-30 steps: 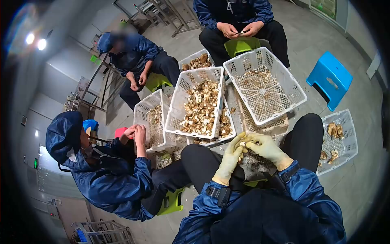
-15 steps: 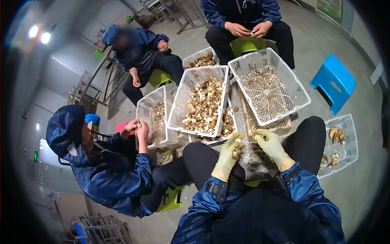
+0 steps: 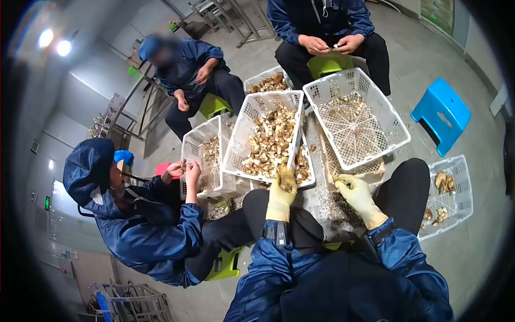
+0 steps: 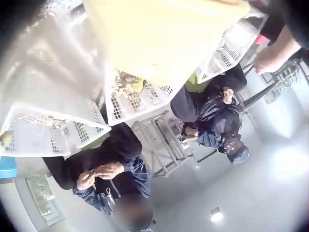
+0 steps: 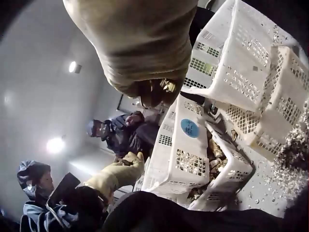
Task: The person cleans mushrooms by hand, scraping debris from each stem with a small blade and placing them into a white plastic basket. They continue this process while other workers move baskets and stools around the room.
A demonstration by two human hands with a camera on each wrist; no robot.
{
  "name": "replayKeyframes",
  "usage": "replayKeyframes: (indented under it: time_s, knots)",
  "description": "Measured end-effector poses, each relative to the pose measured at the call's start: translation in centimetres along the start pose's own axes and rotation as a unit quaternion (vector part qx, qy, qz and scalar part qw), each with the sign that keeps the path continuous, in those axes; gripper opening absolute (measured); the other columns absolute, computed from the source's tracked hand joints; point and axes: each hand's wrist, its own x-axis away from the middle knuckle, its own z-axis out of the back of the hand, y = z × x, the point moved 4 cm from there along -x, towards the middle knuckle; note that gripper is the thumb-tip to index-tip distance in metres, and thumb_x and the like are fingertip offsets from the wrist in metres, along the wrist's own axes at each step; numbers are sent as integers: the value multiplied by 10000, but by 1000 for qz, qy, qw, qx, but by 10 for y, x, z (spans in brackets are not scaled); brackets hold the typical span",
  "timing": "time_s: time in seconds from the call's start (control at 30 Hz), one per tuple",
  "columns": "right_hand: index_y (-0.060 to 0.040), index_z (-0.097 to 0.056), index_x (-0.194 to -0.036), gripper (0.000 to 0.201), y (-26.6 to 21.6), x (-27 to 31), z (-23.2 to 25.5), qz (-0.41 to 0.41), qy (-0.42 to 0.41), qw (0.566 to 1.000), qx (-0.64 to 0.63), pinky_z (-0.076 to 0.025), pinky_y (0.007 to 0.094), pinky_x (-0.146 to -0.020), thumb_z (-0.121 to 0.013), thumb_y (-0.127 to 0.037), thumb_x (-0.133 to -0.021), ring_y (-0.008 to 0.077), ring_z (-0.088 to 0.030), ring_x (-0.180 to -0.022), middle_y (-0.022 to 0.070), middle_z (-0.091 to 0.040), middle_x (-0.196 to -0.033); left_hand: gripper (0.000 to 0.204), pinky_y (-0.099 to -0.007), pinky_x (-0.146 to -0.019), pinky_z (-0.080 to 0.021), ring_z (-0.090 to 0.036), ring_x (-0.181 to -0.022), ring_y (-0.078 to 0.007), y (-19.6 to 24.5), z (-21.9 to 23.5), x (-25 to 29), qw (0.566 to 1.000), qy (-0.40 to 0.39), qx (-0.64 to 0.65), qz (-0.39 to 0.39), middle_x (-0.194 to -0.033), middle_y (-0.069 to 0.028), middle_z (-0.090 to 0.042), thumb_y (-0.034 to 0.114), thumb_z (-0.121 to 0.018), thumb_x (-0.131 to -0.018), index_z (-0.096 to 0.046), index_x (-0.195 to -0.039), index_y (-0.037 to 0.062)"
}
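Note:
My left gloved hand point(image 3: 281, 197) is over the near rim of the middle white basket point(image 3: 234, 140), with a brown mushroom piece point(image 3: 286, 187) in its bent fingers. That basket is heaped with cut mushrooms point(image 3: 271, 140). In the left wrist view the pale glove point(image 4: 164, 38) fills the top and hides its fingers. To the right, my right gloved hand point(image 3: 358, 199) stays above the littered floor, fingers curled. From the right wrist view, the right hand point(image 5: 140, 43) grips a small pale-and-brown thing point(image 5: 167, 86), too unclear to name; the left hand point(image 5: 113, 179) shows beyond.
A basket with scattered bits point(image 3: 399, 137) stands right of the middle one, tilted on a crate. Another basket point(image 3: 465, 204) with a few mushrooms is at far right, near a blue stool point(image 3: 442, 115). Three people in blue sit around; the left person's basket point(image 3: 213, 185) is close.
My left hand has moved away from the right hand, forward and left to the middle basket, carrying the mushroom piece. The hands were together a second ago. The right hand has hardly moved.

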Motion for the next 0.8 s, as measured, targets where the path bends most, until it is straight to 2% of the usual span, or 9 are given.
replayKeyframes:
  time_s: [0.07,0.2,0.33,0.47,0.57,0.6,0.7,0.73,0.8]
  knots:
    - [-25,-715,-1093,247,2,-1,-2,-6,-2,1000,6,-492,244,-770,-687,-156,-885,90,-621,-847,79,-732,-982,383,-256,-650,-523,-631,-959,-249,-27,-12,29,998,-14,8,55,-1288,-192,-596,267,-453,-1028,-585,-1273,3]
    - [-12,-711,-1087,250,0,-2,-3,-3,-7,1000,8,-493,255,-786,-685,-161,-887,102,-627,-865,86,-728,-976,462,-185,-623,-464,-585,-1056,-210,-57,-25,56,979,-127,-93,128,-1406,-177,-493,9,-513,-905,-515,-1367,11]
    - [3,-706,-1080,253,-4,-1,-4,-7,-13,1000,-3,-493,261,-790,-682,-163,-890,108,-632,-877,88,-727,-976,677,-165,-602,-438,-566,-1057,-187,-70,-30,68,951,-206,-183,142,-1498,-195,-378,-118,-448,-786,-405,-1445,29]
    - [4,-706,-1079,248,7,-2,-4,-4,-4,1000,-12,-491,253,-777,-678,-155,-890,97,-624,-862,79,-726,-971,707,-159,-629,-447,-574,-1115,-224,-71,-32,73,913,-287,-263,127,-1490,-173,-403,-116,-430,-801,-353,-1483,52]
    - [-2,-707,-1083,244,-1,0,-3,-9,-13,999,-28,-478,229,-720,-677,-150,-892,64,-586,-790,52,-721,-935,664,-129,-564,-404,-573,-944,-133,-73,-43,86,916,-242,-312,77,-1506,-196,-371,-100,-467,-830,-365,-1471,38]
    - [-3,-707,-1084,242,-1,0,-4,2,-12,1000,-27,-474,224,-707,-677,-148,-893,58,-578,-776,44,-719,-924,597,-124,-540,-398,-552,-785,-80,-75,-40,83,917,-257,-302,49,-1402,-209,-478,-70,-503,-868,-395,-1447,27]
    - [-9,-709,-1083,235,-8,3,-3,-4,-18,1000,-18,-469,218,-680,-674,-147,-895,49,-569,-752,27,-718,-899,481,-133,-609,-463,-619,-951,-134,-73,-29,78,894,-253,-367,50,-1349,-163,-535,-19,-525,-930,-443,-1401,30]
    - [-12,-711,-1082,233,-12,5,-3,-13,-22,1000,-14,-469,218,-674,-673,-148,-896,48,-569,-747,23,-718,-892,415,-109,-563,-447,-593,-747,-47,-72,-28,78,883,-251,-391,66,-1219,-160,-617,17,-537,-954,-474,-1365,34]
    - [-14,-712,-1079,233,-18,7,-4,-4,-25,999,-22,-469,218,-668,-673,-154,-896,49,-569,-741,23,-717,-887,423,-116,-534,-418,-539,-697,-38,-73,-26,78,895,-200,-393,66,-1150,-168,-627,12,-544,-947,-483,-1366,15]
